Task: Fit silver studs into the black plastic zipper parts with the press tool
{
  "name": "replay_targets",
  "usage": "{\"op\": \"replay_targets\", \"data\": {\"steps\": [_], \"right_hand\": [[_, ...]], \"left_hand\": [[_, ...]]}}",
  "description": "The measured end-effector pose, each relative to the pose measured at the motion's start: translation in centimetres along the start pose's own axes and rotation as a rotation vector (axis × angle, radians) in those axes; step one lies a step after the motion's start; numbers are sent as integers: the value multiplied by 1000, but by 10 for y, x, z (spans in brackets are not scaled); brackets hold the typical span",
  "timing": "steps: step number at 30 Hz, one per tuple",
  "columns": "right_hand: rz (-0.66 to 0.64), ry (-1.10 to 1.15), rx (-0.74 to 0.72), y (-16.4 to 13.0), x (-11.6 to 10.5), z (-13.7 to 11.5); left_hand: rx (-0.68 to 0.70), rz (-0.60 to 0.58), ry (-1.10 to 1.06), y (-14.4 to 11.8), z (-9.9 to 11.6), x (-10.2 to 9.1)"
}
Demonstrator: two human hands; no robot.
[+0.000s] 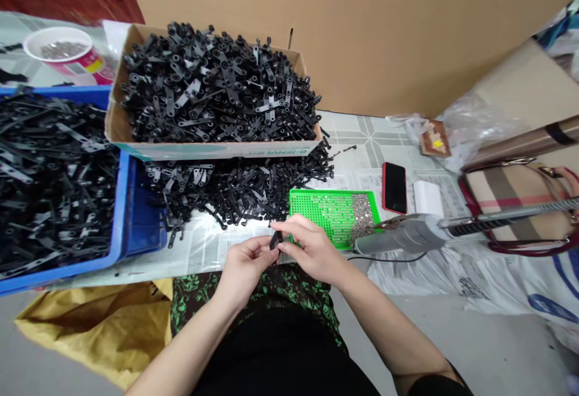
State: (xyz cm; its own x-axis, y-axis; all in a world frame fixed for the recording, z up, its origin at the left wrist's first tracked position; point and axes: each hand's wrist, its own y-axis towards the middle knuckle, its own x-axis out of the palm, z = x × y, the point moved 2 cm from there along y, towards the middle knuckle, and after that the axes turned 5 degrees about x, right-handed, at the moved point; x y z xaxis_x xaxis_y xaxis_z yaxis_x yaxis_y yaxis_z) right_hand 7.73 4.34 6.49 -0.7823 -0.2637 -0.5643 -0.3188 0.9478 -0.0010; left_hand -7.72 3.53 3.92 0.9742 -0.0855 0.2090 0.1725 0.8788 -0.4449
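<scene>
Close above the table's front edge, my left hand pinches a small black plastic part between thumb and fingertips. My right hand meets it from the other side, its fingers closed on the same part, so both hands share it. Just behind my right hand lies a green perforated tray with small silver metal pieces set in its holes and heaped at its right end. A loose pile of black plastic parts spreads behind my hands. The fingers partly hide the held part.
Behind the pile, a cardboard box is heaped with black parts. A blue bin of similar parts stands left, near a paper tub. To the right are a phone, a grey electric screwdriver-like tool and a checked bag.
</scene>
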Motion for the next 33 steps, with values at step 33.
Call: {"op": "replay_targets", "data": {"steps": [33], "right_hand": [[-14,130,138,-9,0,8]], "left_hand": [[-103,-197,81,-1,2,1]]}}
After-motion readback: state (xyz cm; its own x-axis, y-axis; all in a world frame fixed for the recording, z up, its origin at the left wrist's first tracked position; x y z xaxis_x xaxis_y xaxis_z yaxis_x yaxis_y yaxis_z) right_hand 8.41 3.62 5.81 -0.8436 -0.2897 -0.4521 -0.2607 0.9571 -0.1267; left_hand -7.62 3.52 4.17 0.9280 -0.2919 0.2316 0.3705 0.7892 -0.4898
